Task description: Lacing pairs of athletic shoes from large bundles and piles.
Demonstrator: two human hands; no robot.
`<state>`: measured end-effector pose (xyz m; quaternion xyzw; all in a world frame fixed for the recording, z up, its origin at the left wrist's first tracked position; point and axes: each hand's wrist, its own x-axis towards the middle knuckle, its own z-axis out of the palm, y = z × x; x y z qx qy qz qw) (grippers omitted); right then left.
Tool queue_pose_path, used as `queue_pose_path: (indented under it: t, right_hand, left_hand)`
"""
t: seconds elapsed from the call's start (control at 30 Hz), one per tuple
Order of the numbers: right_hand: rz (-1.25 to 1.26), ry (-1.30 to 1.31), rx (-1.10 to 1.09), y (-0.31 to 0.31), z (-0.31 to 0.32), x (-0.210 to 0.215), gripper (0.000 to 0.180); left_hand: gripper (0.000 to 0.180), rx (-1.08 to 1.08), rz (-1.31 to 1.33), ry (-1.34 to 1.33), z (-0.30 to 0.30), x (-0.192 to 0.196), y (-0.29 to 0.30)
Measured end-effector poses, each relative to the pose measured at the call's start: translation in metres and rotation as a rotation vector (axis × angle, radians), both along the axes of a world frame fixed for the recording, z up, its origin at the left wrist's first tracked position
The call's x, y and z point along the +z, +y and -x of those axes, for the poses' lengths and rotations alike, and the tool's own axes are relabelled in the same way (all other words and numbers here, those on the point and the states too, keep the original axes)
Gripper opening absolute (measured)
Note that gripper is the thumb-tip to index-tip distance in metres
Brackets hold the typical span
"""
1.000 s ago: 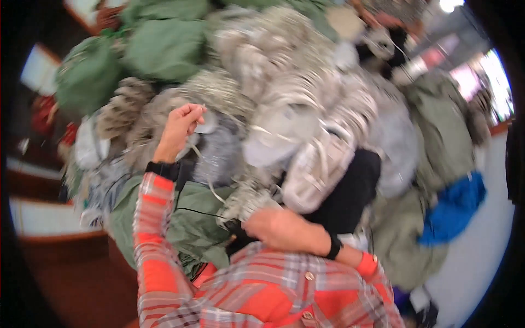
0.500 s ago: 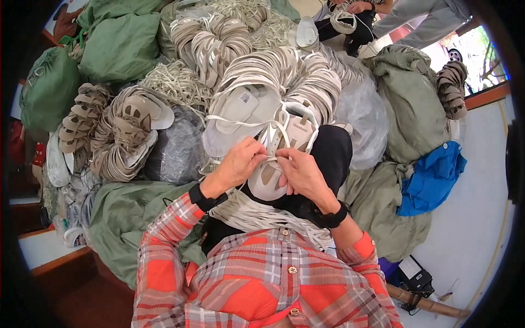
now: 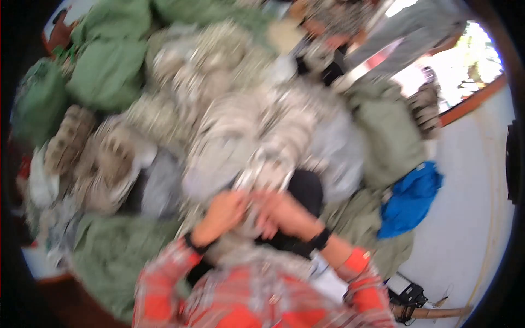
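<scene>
Motion blurs the whole view. A pale shoe upper [image 3: 270,176] with brown and white panels lies over my dark-trousered knee. My left hand [image 3: 223,216] is at the left side of its lacing, fingers drawn together. Close beside it, my right hand [image 3: 285,212] is bent over the same spot, with its fingertips near those of the left. Both appear closed on the white shoelace, though the lace itself is smeared out here. Beyond the shoe upper, a big fanned stack of similar uppers [image 3: 227,117] rises in front of me.
Brown uppers [image 3: 112,158] are bundled at the left. Bundles of pale laces [image 3: 156,117] lie behind. Green sacks [image 3: 106,76] stand far left, an olive sack [image 3: 385,131] at right, beside a blue cloth [image 3: 411,199]. Another person's grey-trousered leg [image 3: 404,33] shows at the far right.
My view has shifted and blurred, so the scene sits further left and my hands lower in it. Both hands stay together at the shoe upper's lacing.
</scene>
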<state>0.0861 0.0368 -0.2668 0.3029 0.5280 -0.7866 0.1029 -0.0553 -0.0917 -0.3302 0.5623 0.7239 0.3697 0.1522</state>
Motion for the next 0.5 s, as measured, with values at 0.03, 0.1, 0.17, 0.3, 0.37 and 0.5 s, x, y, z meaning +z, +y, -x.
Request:
queue_pose_path:
  t: [0.03, 0.1, 0.17, 0.3, 0.37, 0.5]
  right_hand:
    - [0.04, 0.017, 0.012, -0.001, -0.005, 0.0, 0.036]
    - [-0.072, -0.139, 0.204, -0.007, 0.005, -0.009, 0.038]
    - [-0.292, -0.103, 0.386, -0.012, 0.021, -0.025, 0.032]
    - [-0.147, 0.018, 0.278, -0.004, 0.02, -0.003, 0.027]
    - [-0.213, 0.009, 0.347, -0.002, 0.019, 0.004, 0.026]
    - [-0.328, -0.026, 0.488, 0.013, 0.028, 0.007, 0.024]
  left_hand:
    - [0.017, 0.041, 0.138, -0.44, 0.003, 0.006, -0.005]
    - [0.025, 0.169, 0.404, -0.848, 0.011, -0.02, -0.024]
    - [0.021, 0.178, 0.378, -1.12, 0.009, -0.012, -0.037]
    - [0.015, 0.066, 0.185, -1.128, 0.004, 0.003, -0.035]
    - [0.015, 0.058, 0.18, -1.124, 0.003, -0.011, -0.031]
    - [0.015, 0.02, 0.097, -1.134, -0.004, -0.004, -0.023]
